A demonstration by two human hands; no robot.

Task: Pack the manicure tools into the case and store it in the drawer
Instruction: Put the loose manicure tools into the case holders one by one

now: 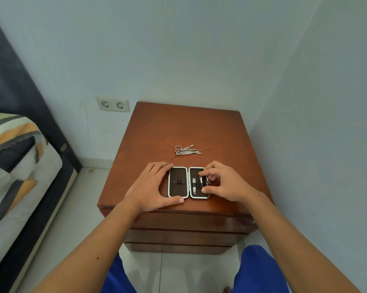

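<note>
Packing status: case open, some tools in, rest loose
Bed (19,166): left of frame, striped cover
Bench (178,132): wooden nightstand in corner, drawers (189,223) shut
Case (178,182): lies flat and open at bench front edge, clippers strapped in right half
Left hand (150,187): grip wide, fingers flat around case's left half
Right hand (222,182): grip narrow, fingertips on tools in right half
Loose tools (186,150): scissors and thin picks, behind case, apart from it
</note>
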